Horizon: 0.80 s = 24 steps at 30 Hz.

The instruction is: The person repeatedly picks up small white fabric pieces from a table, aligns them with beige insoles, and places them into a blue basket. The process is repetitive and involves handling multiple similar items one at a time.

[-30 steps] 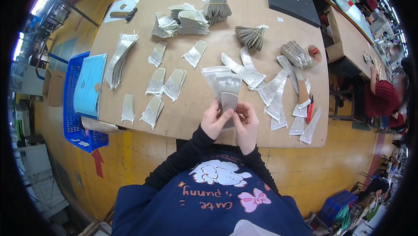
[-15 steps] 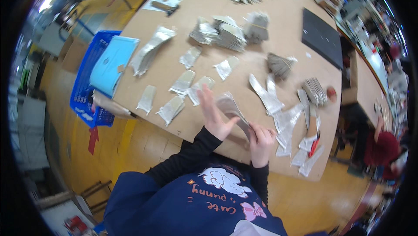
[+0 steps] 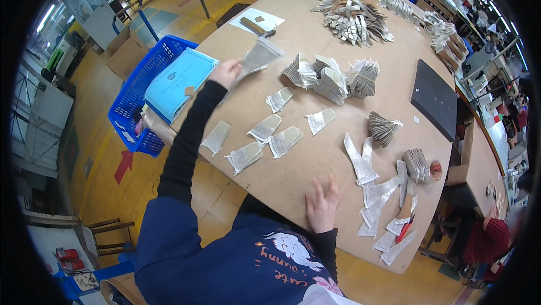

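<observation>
My left hand (image 3: 227,74) is stretched out to the far left of the table, fingers closed round the narrow end of a flared, silvery film-faced piece (image 3: 264,53). Under it lie similar pieces, partly hidden. My right hand (image 3: 323,206) rests on the table's near edge, fingers spread, holding nothing. Between the hands lie several small tongue-shaped pieces (image 3: 265,128) with silvery film ends. To the right of my right hand are long silvery strips (image 3: 360,158), curved silvery pieces (image 3: 378,195) and a red-handled tool (image 3: 404,232).
Bundled stacks (image 3: 331,82) stand mid-table, with a heap of strips (image 3: 355,18) beyond. A hammer (image 3: 256,26) lies on white paper. A blue basket (image 3: 127,108) with a light-blue folder (image 3: 179,84) adjoins the left edge. A black board (image 3: 434,99) and tape roll (image 3: 435,170) lie right.
My left hand has moved far left, to the pile of flared pieces. My right hand has let go of the piece both hands were at and opened on the table. The view has shifted.
</observation>
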Tool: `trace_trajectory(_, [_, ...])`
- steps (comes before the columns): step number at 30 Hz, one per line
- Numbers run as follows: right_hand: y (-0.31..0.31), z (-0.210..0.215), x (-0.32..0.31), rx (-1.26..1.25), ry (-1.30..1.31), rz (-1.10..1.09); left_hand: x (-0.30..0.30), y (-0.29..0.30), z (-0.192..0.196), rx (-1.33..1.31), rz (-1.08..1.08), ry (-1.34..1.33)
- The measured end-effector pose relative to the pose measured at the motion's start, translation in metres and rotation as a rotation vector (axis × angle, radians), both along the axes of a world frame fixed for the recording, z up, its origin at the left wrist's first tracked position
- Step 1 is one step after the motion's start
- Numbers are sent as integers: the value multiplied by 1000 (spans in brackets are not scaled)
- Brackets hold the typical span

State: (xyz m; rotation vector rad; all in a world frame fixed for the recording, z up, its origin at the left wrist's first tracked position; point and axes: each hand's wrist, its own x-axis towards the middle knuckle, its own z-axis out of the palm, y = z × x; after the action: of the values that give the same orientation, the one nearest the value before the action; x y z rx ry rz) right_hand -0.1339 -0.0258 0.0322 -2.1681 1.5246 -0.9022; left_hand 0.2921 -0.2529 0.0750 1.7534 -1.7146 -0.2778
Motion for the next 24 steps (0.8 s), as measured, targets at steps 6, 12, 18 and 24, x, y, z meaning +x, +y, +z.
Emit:
trace_trajectory(6, [-5,-8,-3,42,137,44,65,-66,-49,365,63,-198])
trace_trajectory(12, [-8,-1,-2,22,138,44,32,-46,-21,401,186,-664])
trace_trajectory(18, [-8,-3,-3,22,124,51,24,-59,-5,484,55,-439])
trace_trajectory(24, [-8,-3,-4,43,90,46,41,-83,-14,516,51,-314])
